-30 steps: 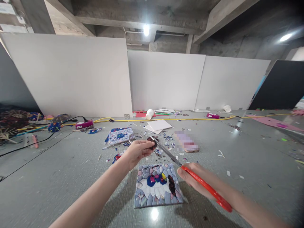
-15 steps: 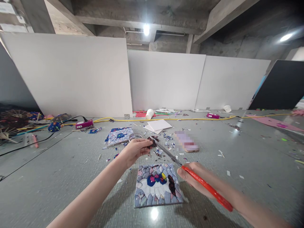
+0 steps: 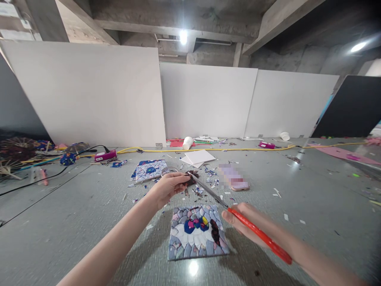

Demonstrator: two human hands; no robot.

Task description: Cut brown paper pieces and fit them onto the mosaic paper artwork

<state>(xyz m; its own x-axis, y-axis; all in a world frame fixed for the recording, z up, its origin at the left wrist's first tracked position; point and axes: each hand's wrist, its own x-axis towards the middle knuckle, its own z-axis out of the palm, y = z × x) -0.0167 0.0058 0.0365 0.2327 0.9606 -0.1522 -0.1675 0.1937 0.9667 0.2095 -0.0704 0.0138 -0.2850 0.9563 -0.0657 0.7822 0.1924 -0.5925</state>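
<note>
Between the fingertips of my left hand (image 3: 170,188) is a dark brown fabric piece (image 3: 193,174). My right hand (image 3: 242,222) grips red-handled scissors (image 3: 258,233), whose metal blades reach up and left to the fabric; the tips lie over it. Below both hands, a square padded mosaic panel (image 3: 193,240) lies flat, with grey, white and pink patches, blue round shapes and a dark brown patch at its right. Small fabric scraps (image 3: 198,191) are scattered under and beside the brown piece.
Behind my left hand lie a roll of tape (image 3: 169,170) and another mosaic panel (image 3: 150,171). White square sheets (image 3: 201,157), a phone (image 3: 235,178), a white cup (image 3: 187,143) and a yellow cable (image 3: 208,149) lie farther back. White boards stand behind.
My left hand has shifted slightly left with the brown piece, and a small dark scrap now shows beneath it. The scissors and my right hand have hardly moved.
</note>
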